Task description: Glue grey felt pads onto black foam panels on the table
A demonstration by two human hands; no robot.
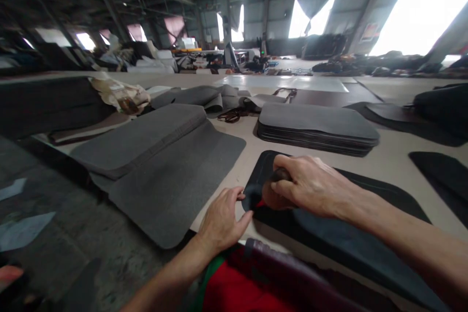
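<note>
My right hand (pixel 310 185) is closed around a tool with a dark rounded handle (pixel 281 175); its working end is blurred and partly hidden. It is over the left end of a black rounded-corner panel (pixel 383 187) lying on the table. A small red patch (pixel 260 203) shows beside the tool. At the panel's left edge rests my left hand (pixel 224 217), thumb held apart from the fingers, gripping nothing visible. Just behind the panel stands a neat stack of grey rounded panels (pixel 318 124).
Large grey sheets (pixel 175 170) lie to the left, overhanging the table edge. Dark pieces (pixel 442 180) are on the right. Behind are grey scraps (pixel 201 95), brown straps (pixel 234 115) and a crumpled beige bag (pixel 122 95). Paper pieces (pixel 27 229) lie on the floor.
</note>
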